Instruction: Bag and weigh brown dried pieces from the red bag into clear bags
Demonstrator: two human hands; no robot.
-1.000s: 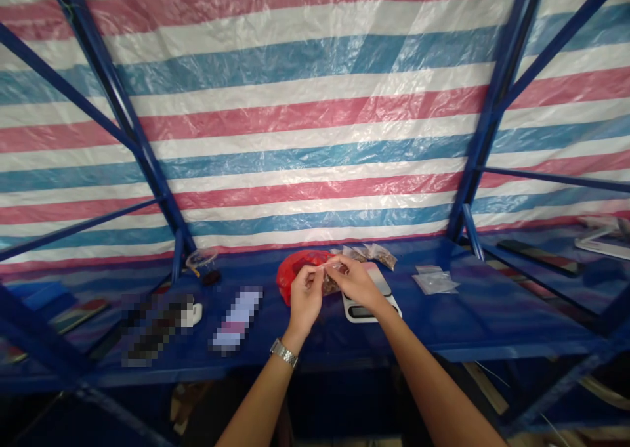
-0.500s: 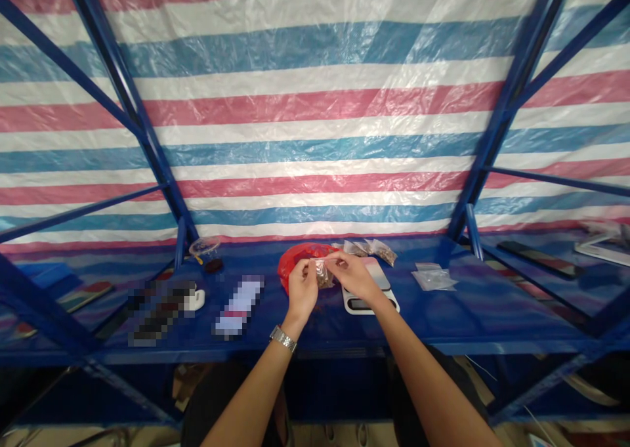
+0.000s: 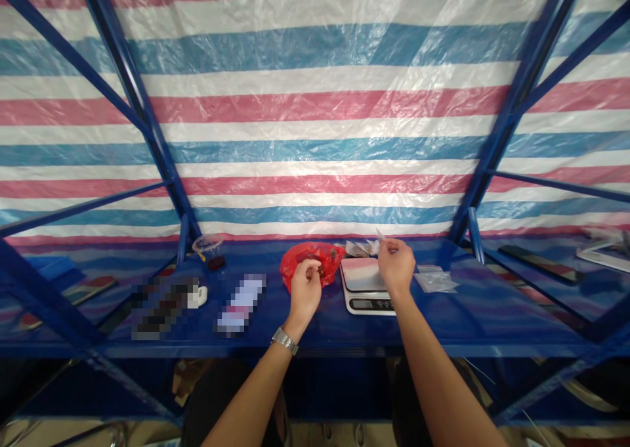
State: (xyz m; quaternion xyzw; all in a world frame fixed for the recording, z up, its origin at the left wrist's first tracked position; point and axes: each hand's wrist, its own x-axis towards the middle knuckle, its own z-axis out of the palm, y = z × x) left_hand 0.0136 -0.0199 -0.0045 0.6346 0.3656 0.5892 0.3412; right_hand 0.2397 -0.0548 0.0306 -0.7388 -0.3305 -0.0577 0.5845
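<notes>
A striped sheet (image 3: pixel 315 106) rises behind the blue counter (image 3: pixel 492 316), on which everything here lies. The red bag (image 3: pixel 294 258) rests near the middle, its mouth open upward, and the white scale (image 3: pixel 361 276) stands just to its right, display towards the person. The left hand (image 3: pixel 306 284) is at the near side of the red bag, fingers curled in over the mouth; whether that grip has hold of anything cannot be told. The right hand (image 3: pixel 398 266) is over the right edge of the scale pan, well apart from the left, its fingers bent and nearly together. Just right of it lie flat clear bags (image 3: pixel 436 279). The packets (image 3: pixel 361 248) form a row running left to right behind the scale, ahead and to the left of the right grip, which is the nearer one. Brown pieces (image 3: pixel 321 271) show beside the left fingers. Smallest, a plastic corner (image 3: pixel 379 234) slants up and left past the right fingertips; whether it is pinched there or lies behind them cannot be told
</notes>
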